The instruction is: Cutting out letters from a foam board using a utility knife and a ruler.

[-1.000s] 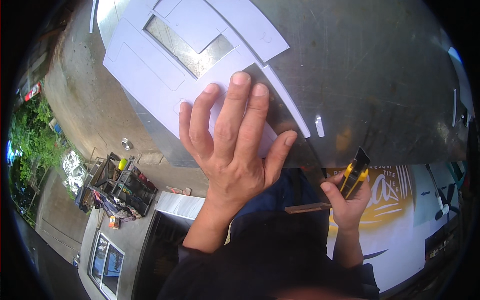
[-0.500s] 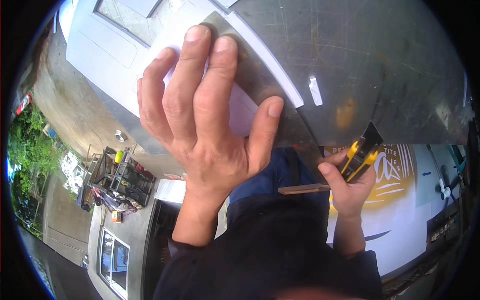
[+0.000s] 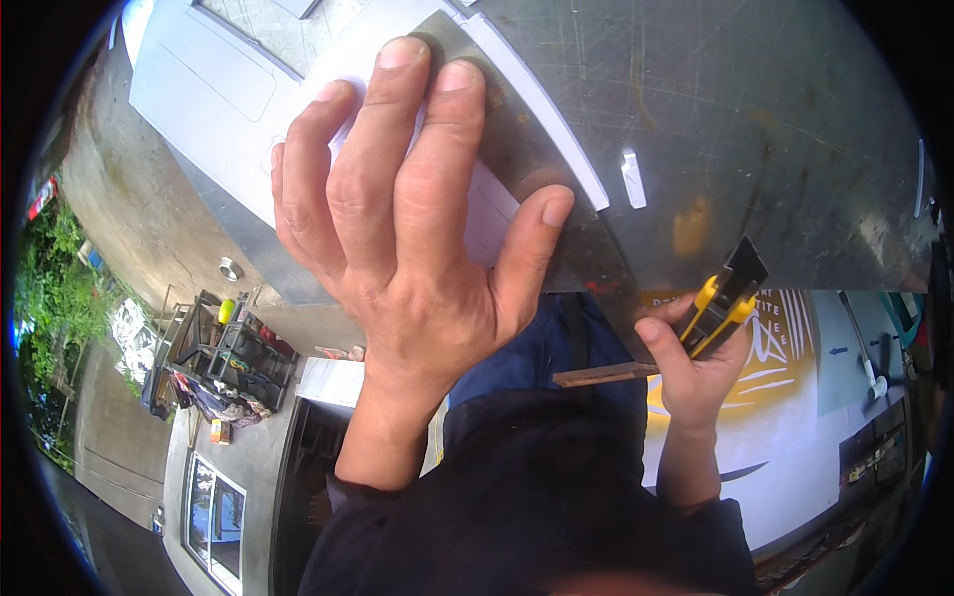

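My left hand (image 3: 407, 219) is spread over a white sheet (image 3: 204, 94) and a wide dark metal straightedge (image 3: 517, 149), its fingertips pressing down on them. A narrow white strip (image 3: 542, 109) lies along the straightedge's right side. My right hand (image 3: 696, 382) is closed around a yellow and black utility knife (image 3: 704, 323), whose dark blade points up and away. The right thumb and fingers are close to the straightedge's near end; whether they touch it I cannot tell. A brown crosspiece (image 3: 604, 375) juts left from that end, past the table edge.
The scratched metal tabletop (image 3: 785, 139) holds a small white offcut (image 3: 633, 181) right of the strip. Below its near edge, at right, is a printed yellow and white panel (image 3: 795, 417). A cluttered rack (image 3: 234, 358) stands at lower left, by a window (image 3: 216, 517).
The view has shifted slightly. My left hand still presses on the straightedge, and my right hand keeps the knife in nearly the same place.
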`<action>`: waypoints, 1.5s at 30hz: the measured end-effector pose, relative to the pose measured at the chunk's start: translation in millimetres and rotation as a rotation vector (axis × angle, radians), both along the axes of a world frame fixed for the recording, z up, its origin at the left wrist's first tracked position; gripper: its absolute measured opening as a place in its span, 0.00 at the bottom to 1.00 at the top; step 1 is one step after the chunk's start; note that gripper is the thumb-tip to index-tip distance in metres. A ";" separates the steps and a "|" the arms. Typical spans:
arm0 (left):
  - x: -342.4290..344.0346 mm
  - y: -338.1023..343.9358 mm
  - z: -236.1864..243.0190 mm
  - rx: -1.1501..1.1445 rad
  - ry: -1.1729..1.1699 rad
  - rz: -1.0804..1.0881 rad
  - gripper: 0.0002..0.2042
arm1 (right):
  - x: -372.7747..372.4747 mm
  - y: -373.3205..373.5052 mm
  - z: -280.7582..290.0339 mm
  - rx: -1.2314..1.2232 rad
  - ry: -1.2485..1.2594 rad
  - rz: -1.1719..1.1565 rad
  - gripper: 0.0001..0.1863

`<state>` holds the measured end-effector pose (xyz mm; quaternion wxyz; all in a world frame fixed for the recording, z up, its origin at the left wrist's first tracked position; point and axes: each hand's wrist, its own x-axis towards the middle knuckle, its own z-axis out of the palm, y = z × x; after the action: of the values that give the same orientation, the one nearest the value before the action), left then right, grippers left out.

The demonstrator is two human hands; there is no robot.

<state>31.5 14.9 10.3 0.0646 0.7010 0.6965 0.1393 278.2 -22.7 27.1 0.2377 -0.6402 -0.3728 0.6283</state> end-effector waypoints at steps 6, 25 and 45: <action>-1.9 -1.7 0.9 -0.025 0.012 0.006 0.34 | -0.1 0.5 -1.3 -0.007 -0.013 0.051 0.17; 2.5 -4.9 5.7 -0.082 -0.042 0.029 0.38 | -2.4 1.0 -0.1 -0.047 -0.018 -0.031 0.17; 2.6 -6.5 3.3 -0.068 -0.059 0.035 0.39 | -0.4 -0.6 -1.7 -0.039 -0.018 -0.025 0.16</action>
<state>34.1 8.4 13.5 0.1068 0.6817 0.7107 0.1373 277.8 -23.3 25.4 0.2295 -0.6549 -0.3544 0.6268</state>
